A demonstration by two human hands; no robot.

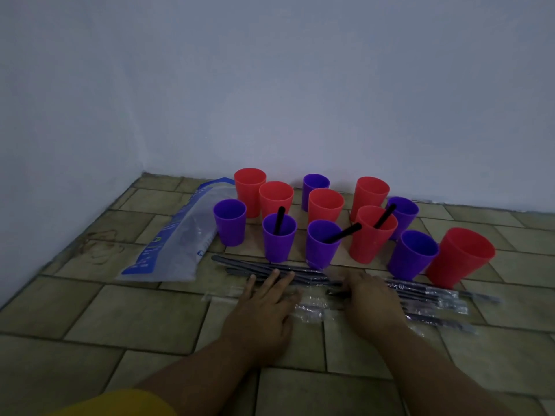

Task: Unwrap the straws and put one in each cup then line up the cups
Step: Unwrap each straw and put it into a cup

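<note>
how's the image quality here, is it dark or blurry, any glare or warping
Head view: dim and underexposed with a bluish cast, so the wall and tiled floor look murky. Detail is soft: both hands, left hand and right hand, are smeared at the edges. Faint glints show on the wrapped straws and plastic bag. Wide-angle warping tilts the far-right red cup outward.

Cups (324,217) crowd the wall side; near tiles (135,319) seem open (dim light).

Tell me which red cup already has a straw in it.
The front-row red cup, standing between two purple cups. A black straw leans out of it toward the right; the other five red cups show none.
</note>
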